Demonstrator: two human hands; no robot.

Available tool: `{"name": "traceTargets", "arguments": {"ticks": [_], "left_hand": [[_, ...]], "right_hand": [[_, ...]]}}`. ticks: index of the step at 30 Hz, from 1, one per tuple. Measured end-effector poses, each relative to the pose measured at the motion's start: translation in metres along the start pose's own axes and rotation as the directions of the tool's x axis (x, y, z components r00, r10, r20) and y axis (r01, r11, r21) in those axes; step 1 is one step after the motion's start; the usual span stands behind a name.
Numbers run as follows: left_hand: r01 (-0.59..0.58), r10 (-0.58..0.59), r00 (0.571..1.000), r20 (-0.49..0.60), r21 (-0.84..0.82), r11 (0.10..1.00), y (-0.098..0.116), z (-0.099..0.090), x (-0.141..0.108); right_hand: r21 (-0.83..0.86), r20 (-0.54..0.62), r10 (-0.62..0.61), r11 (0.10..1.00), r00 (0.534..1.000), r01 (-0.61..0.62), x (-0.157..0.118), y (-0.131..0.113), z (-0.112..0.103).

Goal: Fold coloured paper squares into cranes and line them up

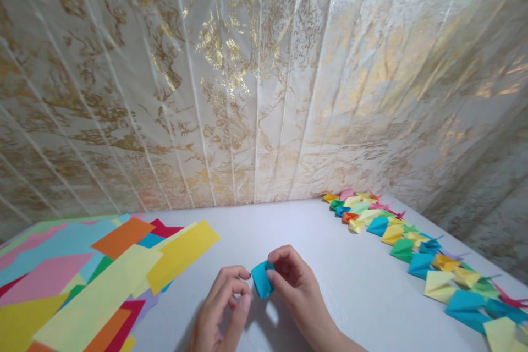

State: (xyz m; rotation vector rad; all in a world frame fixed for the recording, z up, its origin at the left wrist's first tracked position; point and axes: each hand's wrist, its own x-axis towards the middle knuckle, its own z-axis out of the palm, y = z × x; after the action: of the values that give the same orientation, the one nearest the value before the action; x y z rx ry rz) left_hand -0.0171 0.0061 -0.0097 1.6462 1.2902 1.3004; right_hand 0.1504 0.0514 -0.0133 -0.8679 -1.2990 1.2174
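A small folded piece of blue paper (261,279) is held a little above the white table, near the bottom centre of the head view. My right hand (296,285) pinches its upper right edge between thumb and fingers. Just left of the paper, my left hand (229,303) has its fingers curved and apart from the thumb, with nothing between them. Its fingertips are close to the paper's left edge.
Many coloured paper sheets (103,291) lie overlapping on the left of the white table (247,225). Rows of folded paper figures (421,265) run along the right side. Behind the table hangs a gold-patterned curtain (231,93).
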Motion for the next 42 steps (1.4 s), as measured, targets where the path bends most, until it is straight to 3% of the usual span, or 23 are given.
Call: {"name": "traceTargets", "arguments": {"ticks": [6,9,12,20,25,32,36,42], "left_hand": [[0.169,-0.145,0.981,0.130,-0.201,0.965,-0.002,0.004,0.007],[0.298,-0.243,0.949,0.201,-0.324,0.898,-0.007,0.001,0.011],[0.385,-0.322,0.919,0.228,-0.341,0.858,-0.011,-0.003,0.013],[0.316,-0.250,0.932,0.262,-0.252,0.915,-0.013,-0.004,0.012],[0.263,-0.221,0.961,0.165,-0.299,0.917,-0.011,-0.002,0.014],[0.266,-0.208,0.958,0.197,-0.343,0.901,-0.011,-0.003,0.014],[0.258,-0.216,0.965,0.147,-0.400,0.880,-0.006,0.002,0.012],[0.257,-0.186,0.962,0.199,-0.436,0.863,-0.004,0.003,0.011]], "right_hand": [[-0.068,0.086,-0.103,0.992,0.991,0.109,-0.002,-0.008,0.002],[-0.165,0.132,-0.114,0.977,0.985,0.136,-0.006,-0.014,0.004],[-0.247,0.152,-0.112,0.958,0.982,0.148,-0.008,-0.021,0.006],[-0.275,0.248,-0.036,0.956,0.968,0.106,-0.010,-0.030,0.007],[-0.309,0.166,-0.039,0.947,0.985,0.089,-0.010,-0.025,0.006],[-0.327,0.093,-0.020,0.944,0.995,0.050,-0.010,-0.027,0.009],[-0.349,0.082,-0.054,0.934,0.995,0.080,-0.010,-0.028,0.010],[-0.314,0.081,-0.108,0.941,0.991,0.129,-0.012,-0.024,0.010]]}}
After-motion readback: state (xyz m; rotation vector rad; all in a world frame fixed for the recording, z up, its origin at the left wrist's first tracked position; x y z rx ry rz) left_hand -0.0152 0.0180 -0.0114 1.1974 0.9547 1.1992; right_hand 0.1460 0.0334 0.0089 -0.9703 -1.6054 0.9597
